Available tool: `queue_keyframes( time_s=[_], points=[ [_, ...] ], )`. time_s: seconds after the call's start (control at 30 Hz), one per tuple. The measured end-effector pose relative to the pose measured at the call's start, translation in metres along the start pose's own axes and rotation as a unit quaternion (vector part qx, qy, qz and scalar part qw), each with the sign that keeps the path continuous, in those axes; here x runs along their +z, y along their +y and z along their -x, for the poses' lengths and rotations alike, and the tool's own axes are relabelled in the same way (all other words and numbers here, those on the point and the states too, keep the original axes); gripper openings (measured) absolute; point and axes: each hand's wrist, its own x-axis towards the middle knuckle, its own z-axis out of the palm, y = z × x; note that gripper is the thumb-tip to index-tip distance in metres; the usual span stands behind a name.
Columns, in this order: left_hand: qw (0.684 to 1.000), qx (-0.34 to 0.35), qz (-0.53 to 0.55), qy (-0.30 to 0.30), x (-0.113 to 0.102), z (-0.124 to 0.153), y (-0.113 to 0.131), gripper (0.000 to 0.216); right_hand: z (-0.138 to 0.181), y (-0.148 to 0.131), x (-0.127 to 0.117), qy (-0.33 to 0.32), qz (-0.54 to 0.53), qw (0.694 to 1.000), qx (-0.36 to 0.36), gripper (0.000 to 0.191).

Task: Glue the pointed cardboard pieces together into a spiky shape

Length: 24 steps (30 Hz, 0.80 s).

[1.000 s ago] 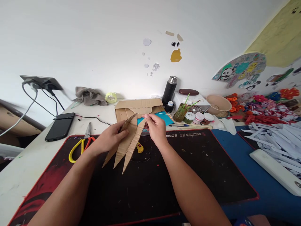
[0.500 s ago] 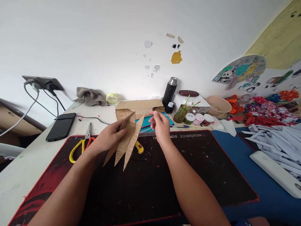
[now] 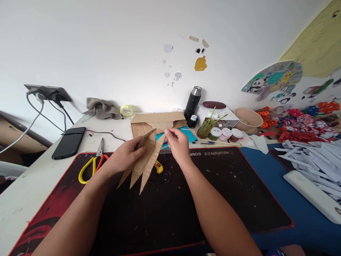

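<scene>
A brown cardboard piece with several long pointed spikes [image 3: 142,161] is up off the desk mat. My left hand [image 3: 128,153] grips it along its left side, thumb on the near face. At its upper right tip, my right hand [image 3: 178,141] is closed, with thumb and forefinger pinching the point. Behind the spikes a yellow utility knife [image 3: 159,167] lies on the black mat, partly hidden. Yellow and red handled scissors [image 3: 93,164] lie left of my left hand. Beyond both hands stands a larger folded cardboard piece [image 3: 160,118].
A black phone [image 3: 69,143] with a cable lies at left. Along the back are a grey cloth [image 3: 102,108], a tape roll [image 3: 126,110], a black thermos [image 3: 193,101] and paint jars [image 3: 215,133]. White paper strips [image 3: 314,163] are heaped at right.
My right hand has moved slightly left and its fingers have closed on the tip of the cardboard piece. My left hand keeps its hold, with the piece shifted a little.
</scene>
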Motion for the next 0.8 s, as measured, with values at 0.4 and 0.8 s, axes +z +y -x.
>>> queue_keyframes(
  time_s=[0.4,0.8],
  points=[
    [1.000,-0.002,-0.002,-0.015,-0.004,0.000,-0.002,0.041,0.002,0.001,-0.004,-0.010,0.137,0.988,-0.072,0.025],
    [0.999,0.008,0.043,0.022,0.003,-0.001,0.003,0.042,0.011,0.000,0.004,-0.065,0.152,0.984,-0.073,0.027]
  ],
)
